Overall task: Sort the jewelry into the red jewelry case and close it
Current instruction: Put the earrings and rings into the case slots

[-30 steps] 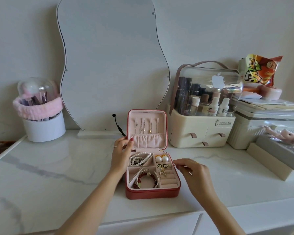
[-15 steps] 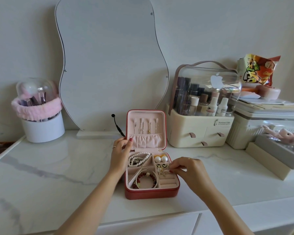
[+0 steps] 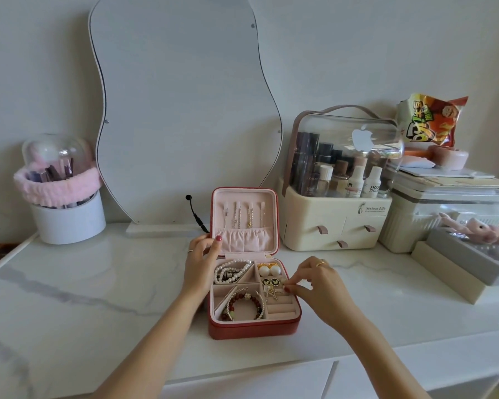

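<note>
The square red jewelry case with pink lining (image 3: 252,329) is set open on the white marble desk (image 3: 98,298). Its upright lid is gripped by the left hand (image 3: 202,254). A small earring, judged light and fragile, is pinched by the right hand (image 3: 319,286) over the right-hand compartments; the lid edge is judged the best hold for closing.

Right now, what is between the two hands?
In the head view, the open red jewelry case lies between the left hand and right hand; its tray holds a pearl strand and butterfly studs.
</note>
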